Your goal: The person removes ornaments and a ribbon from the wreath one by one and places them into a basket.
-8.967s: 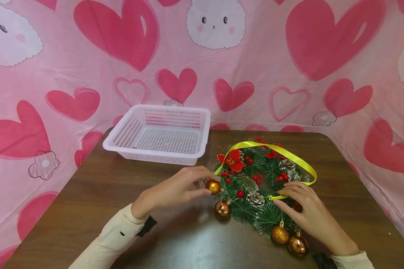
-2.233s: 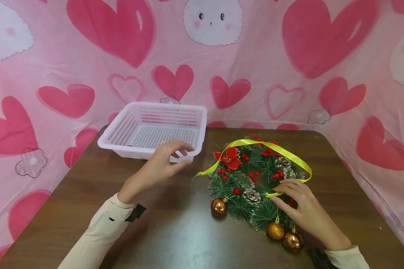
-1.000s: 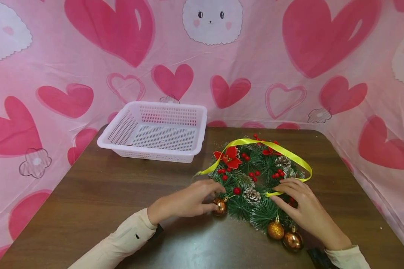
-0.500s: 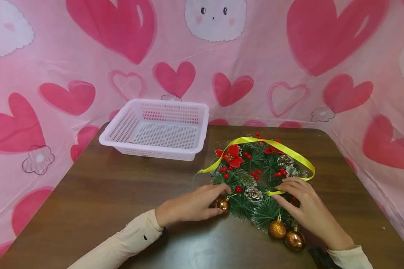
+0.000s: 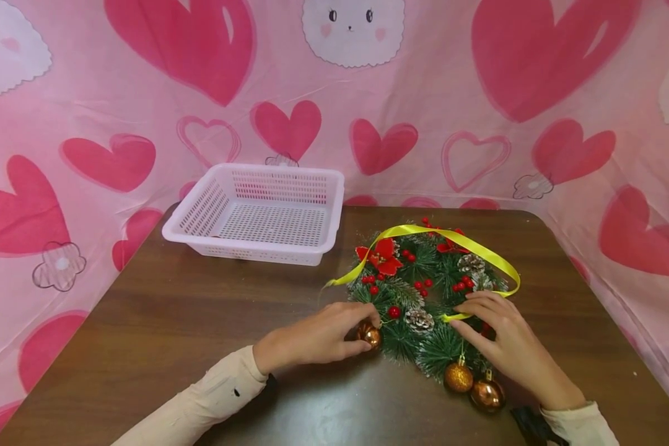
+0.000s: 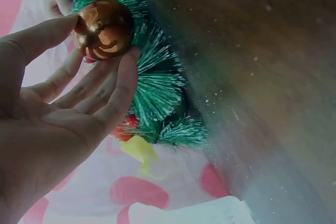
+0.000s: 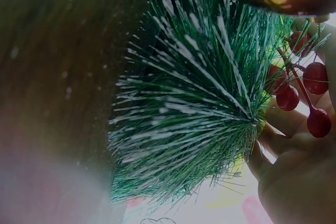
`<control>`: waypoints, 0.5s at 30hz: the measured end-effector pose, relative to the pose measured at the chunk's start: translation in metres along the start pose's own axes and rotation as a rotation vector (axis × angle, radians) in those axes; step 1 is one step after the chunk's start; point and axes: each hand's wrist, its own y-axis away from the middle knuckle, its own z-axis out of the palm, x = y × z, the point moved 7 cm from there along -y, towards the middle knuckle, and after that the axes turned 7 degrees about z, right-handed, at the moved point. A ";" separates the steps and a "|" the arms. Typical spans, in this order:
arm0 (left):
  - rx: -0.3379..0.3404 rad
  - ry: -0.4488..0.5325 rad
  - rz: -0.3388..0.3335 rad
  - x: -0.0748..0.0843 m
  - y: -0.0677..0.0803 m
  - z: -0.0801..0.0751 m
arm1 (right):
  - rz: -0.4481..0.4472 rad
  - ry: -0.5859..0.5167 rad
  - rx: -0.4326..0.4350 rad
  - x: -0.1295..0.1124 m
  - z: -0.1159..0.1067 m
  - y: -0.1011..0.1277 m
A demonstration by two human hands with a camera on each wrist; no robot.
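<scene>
Pinching a copper bauble (image 5: 370, 335) between thumb and fingertips, the left hand (image 5: 312, 339) works at the near left edge of the wreath (image 5: 424, 303), which lies flat on the brown table (image 5: 201, 322) to the right of the white basket (image 5: 262, 214). From the head view that bauble is half hidden behind the fingers; the left wrist view shows it plainly (image 6: 103, 29), round and shiny, held by the thumb on one side and curled fingers (image 6: 123, 85) on the other, right against the frosted green needles. The right hand (image 5: 507, 347) rests on the wreath's right side, its fingers bent over the greenery beside the end of the yellow ribbon (image 5: 451, 241); whether it actually grips anything I cannot tell from above. The right wrist view adds a close look at a sprig of needles (image 7: 205, 103) and a cluster of red berries (image 7: 310, 95) lying against the fingers, but it does not settle the hold either. Counting from the head view: three baubles in all, one in the left hand and two more (image 5: 472, 385) at the near edge by the right wrist; one basket; one ribbon looped over the top; two red flowers (image 5: 381, 257); three pine cones (image 5: 420, 319).
</scene>
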 end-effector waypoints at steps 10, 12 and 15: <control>0.027 -0.009 0.032 0.003 0.000 -0.006 | 0.020 -0.001 -0.011 0.001 0.001 0.000; 0.035 -0.011 0.036 0.003 0.001 -0.007 | 0.026 -0.001 -0.013 0.002 0.001 -0.001; 0.043 -0.006 0.043 0.004 0.001 -0.009 | 0.024 0.001 -0.016 0.002 0.001 -0.001</control>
